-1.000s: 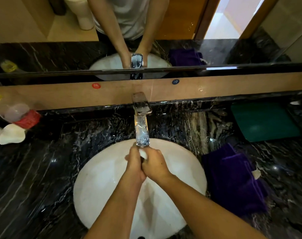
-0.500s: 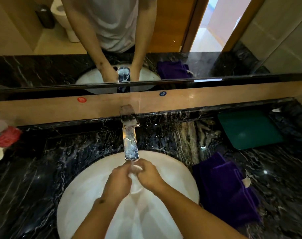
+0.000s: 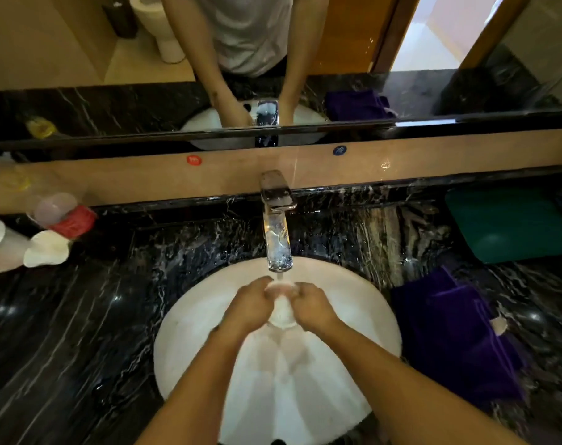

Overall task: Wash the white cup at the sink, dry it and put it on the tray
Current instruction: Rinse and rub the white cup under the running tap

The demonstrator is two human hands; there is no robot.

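The white cup (image 3: 282, 308) is held over the white sink basin (image 3: 193, 332), just below the chrome tap (image 3: 277, 242), and water runs from the spout onto its rim. My left hand (image 3: 249, 305) grips the cup's left side and my right hand (image 3: 313, 305) grips its right side, so most of the cup is hidden. The dark green tray (image 3: 510, 224) lies on the counter at the far right. A folded purple towel (image 3: 456, 335) lies to the right of the basin.
The black marble counter (image 3: 80, 316) is wet around the tap. Several white cups (image 3: 45, 248) and a pink cup with a red band (image 3: 64, 213) lie at the far left. A mirror (image 3: 80, 43) runs along the back behind a tan ledge.
My hands have spread apart, showing more of the cup between them. The view has shifted, so the basin and tap sit lower in frame.
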